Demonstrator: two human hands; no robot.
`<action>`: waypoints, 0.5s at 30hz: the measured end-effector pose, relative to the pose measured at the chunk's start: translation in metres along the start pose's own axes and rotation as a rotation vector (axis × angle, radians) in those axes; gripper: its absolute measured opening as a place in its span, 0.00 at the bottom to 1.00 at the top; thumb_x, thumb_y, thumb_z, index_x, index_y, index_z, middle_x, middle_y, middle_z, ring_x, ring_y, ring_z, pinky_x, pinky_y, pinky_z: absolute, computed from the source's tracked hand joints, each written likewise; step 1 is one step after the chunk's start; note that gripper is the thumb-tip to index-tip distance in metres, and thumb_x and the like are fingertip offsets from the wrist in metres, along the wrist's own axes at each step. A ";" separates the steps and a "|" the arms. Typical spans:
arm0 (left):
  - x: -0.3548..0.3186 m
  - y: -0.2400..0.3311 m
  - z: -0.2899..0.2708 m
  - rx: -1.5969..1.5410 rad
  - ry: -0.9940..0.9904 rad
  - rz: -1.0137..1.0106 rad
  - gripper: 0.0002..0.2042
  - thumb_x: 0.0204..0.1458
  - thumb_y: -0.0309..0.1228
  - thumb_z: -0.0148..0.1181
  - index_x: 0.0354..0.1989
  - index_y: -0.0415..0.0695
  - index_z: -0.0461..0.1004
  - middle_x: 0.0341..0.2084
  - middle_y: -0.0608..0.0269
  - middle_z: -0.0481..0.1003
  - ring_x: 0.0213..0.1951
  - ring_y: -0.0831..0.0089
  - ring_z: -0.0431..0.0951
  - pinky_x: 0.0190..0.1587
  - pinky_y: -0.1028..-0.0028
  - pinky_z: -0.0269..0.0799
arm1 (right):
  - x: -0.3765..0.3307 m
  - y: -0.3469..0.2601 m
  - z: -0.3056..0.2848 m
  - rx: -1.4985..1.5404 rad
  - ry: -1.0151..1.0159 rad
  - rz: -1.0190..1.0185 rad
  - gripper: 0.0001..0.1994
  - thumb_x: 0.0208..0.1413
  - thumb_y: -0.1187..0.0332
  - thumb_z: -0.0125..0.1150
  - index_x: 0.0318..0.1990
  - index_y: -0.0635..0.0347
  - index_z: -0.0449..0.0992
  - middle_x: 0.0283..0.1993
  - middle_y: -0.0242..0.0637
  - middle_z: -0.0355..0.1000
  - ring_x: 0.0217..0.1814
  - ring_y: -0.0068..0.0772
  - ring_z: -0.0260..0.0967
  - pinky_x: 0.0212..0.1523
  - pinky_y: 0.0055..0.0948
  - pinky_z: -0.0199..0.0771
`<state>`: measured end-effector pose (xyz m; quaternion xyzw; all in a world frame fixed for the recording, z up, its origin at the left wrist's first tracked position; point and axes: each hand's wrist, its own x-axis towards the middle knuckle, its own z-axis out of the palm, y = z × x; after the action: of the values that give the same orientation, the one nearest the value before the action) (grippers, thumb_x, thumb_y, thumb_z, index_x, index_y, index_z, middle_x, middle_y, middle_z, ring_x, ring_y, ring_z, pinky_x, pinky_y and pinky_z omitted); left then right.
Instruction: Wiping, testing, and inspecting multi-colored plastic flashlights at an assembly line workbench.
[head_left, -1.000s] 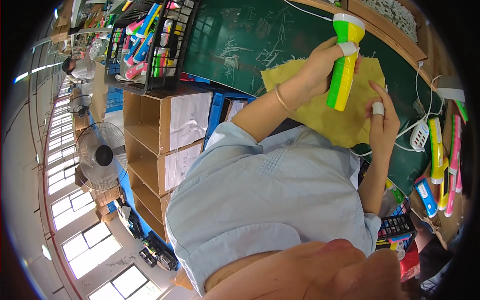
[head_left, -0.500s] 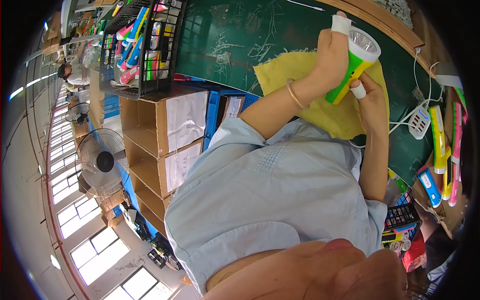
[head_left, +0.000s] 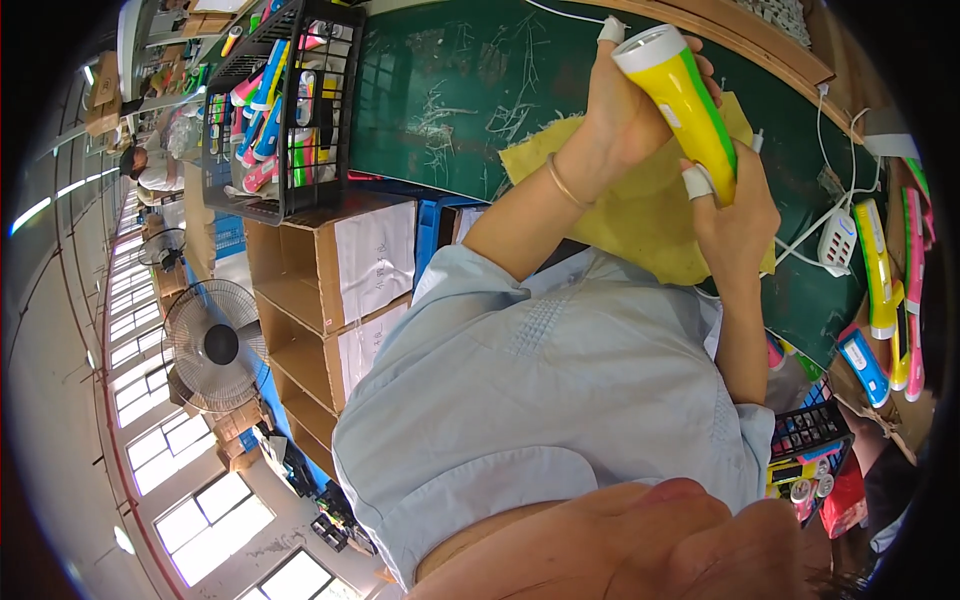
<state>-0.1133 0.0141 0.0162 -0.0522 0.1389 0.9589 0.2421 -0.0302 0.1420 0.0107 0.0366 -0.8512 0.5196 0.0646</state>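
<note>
A yellow and green flashlight [head_left: 690, 110] with a white head is held at a slant above a yellow cloth [head_left: 640, 225], its head toward the upper left. My left hand [head_left: 625, 110], with a bracelet on the wrist and a white wrap on the thumb, is closed around the head end. Its fingers come round the far side. Lower down, my right hand [head_left: 738, 215] grips the tail end, with a white-wrapped thumb against the body. A thin white tip [head_left: 758, 142] shows beside the right hand's fingers; what it belongs to is hidden.
A white power strip [head_left: 837, 243] with cables lies on the green tabletop [head_left: 440, 70], right of the cloth. Several flashlights [head_left: 875, 270] lie at the right edge. A black basket [head_left: 330, 110] of flashlights stands at left on cardboard compartments [head_left: 300, 270]. Another black basket [head_left: 805, 432] is at lower right.
The flashlight has been turned, so its yellow side now shows and its head points upper left. My left hand shifted left; my right hand has closed on the tail end.
</note>
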 end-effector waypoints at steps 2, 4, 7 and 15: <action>-0.007 -0.009 0.009 -0.077 0.069 0.005 0.33 0.53 0.57 0.24 0.37 0.38 0.67 0.29 0.51 0.70 0.33 0.58 0.69 0.40 0.62 0.66 | 0.000 -0.007 -0.005 -0.358 0.261 -0.230 0.18 0.41 0.63 0.65 0.37 0.60 0.67 0.28 0.40 0.67 0.26 0.41 0.67 0.22 0.32 0.65; -0.008 -0.014 0.002 -0.110 0.064 0.012 0.32 0.53 0.56 0.25 0.38 0.38 0.66 0.29 0.53 0.69 0.35 0.61 0.67 0.42 0.63 0.64 | -0.002 -0.007 -0.004 -0.403 0.246 -0.231 0.18 0.41 0.64 0.65 0.37 0.60 0.67 0.28 0.40 0.67 0.26 0.41 0.67 0.22 0.32 0.65; -0.006 -0.018 0.003 -0.108 0.137 0.056 0.31 0.52 0.57 0.26 0.36 0.38 0.66 0.27 0.53 0.68 0.33 0.63 0.67 0.40 0.64 0.64 | -0.001 -0.005 -0.002 -0.471 0.228 -0.230 0.18 0.41 0.64 0.65 0.38 0.61 0.67 0.29 0.41 0.68 0.28 0.42 0.67 0.24 0.33 0.66; 0.004 -0.018 0.000 0.079 0.283 0.155 0.36 0.51 0.60 0.22 0.28 0.37 0.69 0.13 0.55 0.67 0.17 0.63 0.67 0.22 0.69 0.65 | 0.009 0.011 -0.006 0.193 -0.064 -0.127 0.20 0.46 0.63 0.61 0.44 0.67 0.65 0.35 0.45 0.70 0.33 0.38 0.69 0.33 0.28 0.68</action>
<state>-0.1085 0.0310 0.0111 -0.1664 0.2129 0.9515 0.1475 -0.0406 0.1523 0.0046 0.1133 -0.7946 0.5927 0.0663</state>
